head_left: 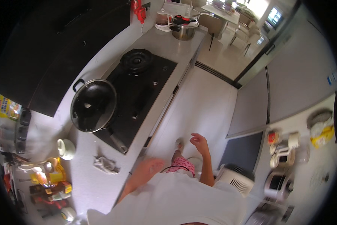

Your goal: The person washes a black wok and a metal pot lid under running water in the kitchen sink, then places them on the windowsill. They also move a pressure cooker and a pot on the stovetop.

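My left hand [152, 167] is smeared by motion near the counter's front edge, level with a crumpled grey cloth [105, 165]; its fingers do not show clearly. Over the floor, in front of my body, hangs my right hand [199, 143], its fingers loosely bent and apart with nothing in them. A black gas stove [149, 88] is set into the counter. On its near burner rests a wok [118, 143] under a glass lid [93, 105], the handle pointing toward me.
At the counter's far end stand a steel pressure cooker [184, 32] and a glass kettle [162, 20]. A white lidded pot [66, 149] and several seasoning packs [54, 176] line the left side. Small appliances [279, 185] occupy the right counter. A sliding door frame [217, 75] leads to a dining area.
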Demonstrator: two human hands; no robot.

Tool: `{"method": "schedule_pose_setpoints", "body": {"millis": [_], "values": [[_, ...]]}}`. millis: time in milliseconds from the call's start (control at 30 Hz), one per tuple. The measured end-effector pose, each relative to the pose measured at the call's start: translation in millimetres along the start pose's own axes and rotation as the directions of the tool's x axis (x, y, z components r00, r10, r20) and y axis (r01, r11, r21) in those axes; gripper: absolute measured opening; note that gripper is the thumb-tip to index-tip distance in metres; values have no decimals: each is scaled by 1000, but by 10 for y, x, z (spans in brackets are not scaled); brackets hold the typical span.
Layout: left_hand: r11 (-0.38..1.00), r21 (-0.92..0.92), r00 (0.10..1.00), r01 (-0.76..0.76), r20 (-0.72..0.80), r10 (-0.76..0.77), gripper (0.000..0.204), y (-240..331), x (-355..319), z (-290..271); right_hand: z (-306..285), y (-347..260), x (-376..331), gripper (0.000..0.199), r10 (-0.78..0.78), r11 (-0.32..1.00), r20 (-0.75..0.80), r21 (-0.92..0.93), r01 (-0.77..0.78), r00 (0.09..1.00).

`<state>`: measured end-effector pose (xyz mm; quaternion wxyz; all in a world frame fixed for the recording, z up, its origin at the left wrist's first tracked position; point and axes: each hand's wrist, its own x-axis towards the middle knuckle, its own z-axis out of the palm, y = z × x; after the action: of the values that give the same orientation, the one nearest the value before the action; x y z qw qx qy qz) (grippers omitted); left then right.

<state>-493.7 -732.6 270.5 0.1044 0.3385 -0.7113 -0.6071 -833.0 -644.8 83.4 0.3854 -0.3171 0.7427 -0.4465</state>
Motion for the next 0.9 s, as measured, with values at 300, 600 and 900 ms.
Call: {"method": "schedule_pose_setpoints", "body": {"millis": [300,600,900], "values": [[995,-84,969,47,-240,-66,24,622,2513,187,-1560,-914,1731,13,-271,962,-21,-30,270,962],[999,-40,873,5,-488,-23,22,633,4396,-389,-2054,-1644,3637,16,-234,971,170,-3,238,957],[1000,13,759,-17,-650,22,22,943,6668,-1108,-3064,-2622,5934,19,-389,921,34,2,389,921]]}}
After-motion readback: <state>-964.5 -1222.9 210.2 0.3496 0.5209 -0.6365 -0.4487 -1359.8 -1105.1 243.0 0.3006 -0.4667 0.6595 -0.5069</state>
